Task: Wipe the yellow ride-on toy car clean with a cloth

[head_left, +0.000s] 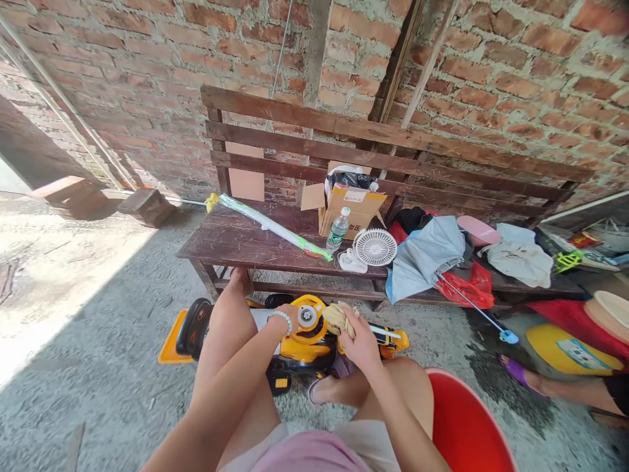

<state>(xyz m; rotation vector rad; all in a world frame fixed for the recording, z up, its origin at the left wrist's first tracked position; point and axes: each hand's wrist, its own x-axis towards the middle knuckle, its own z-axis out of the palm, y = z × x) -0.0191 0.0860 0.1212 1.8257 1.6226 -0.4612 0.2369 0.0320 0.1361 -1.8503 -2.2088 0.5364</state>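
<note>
While R hand (358, 338) has fingers clamped on cloth (334, 317) by steering wheel (307, 316), yellow toy car (305, 351) sits on floor (122, 400) nr bench (238, 241) | L hand (287, 317) at wheel's other side — finger grip can't tell | work looks under way — amt done/left unclear

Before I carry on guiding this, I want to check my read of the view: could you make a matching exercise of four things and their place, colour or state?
1. Cloth bundle
2. Bottle
3. Fan
4. Bucket

A. Bright red
B. White, with a round grille
C. In the right hand
D. Upright on the bench, with a green label

Right pairs: 1-C, 2-D, 3-B, 4-A
</note>
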